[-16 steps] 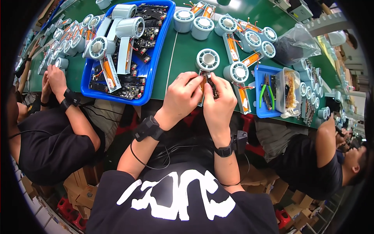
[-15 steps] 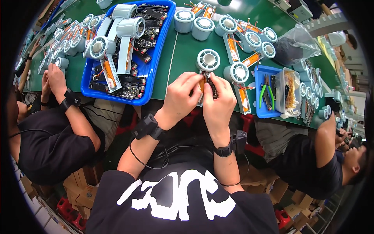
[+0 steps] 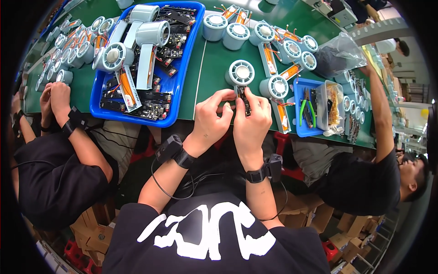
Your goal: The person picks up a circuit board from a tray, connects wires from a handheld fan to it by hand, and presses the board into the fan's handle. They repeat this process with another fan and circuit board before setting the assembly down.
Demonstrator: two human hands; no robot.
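Two hands at centre, left hand (image 3: pixel 212 119) and right hand (image 3: pixel 252 121), both on one dark board (image 3: pixel 247 100). One wristband on each wrist, two in all. One big blue tray (image 3: pixel 181 80) holds three pale fan units (image 3: pixel 150 34) plus a pile of dark boards, too many to count. One small blue bin (image 3: pixel 302 109) with one green-handled plier (image 3: pixel 306 107). One clear tub (image 3: pixel 332 105). One plastic bag (image 3: pixel 337 55). About eight loose round fans (image 3: pixel 241 73) on the green surface (image 3: pixel 214 59) right of the tray; a further row at far left, uncountable. Three people in view.
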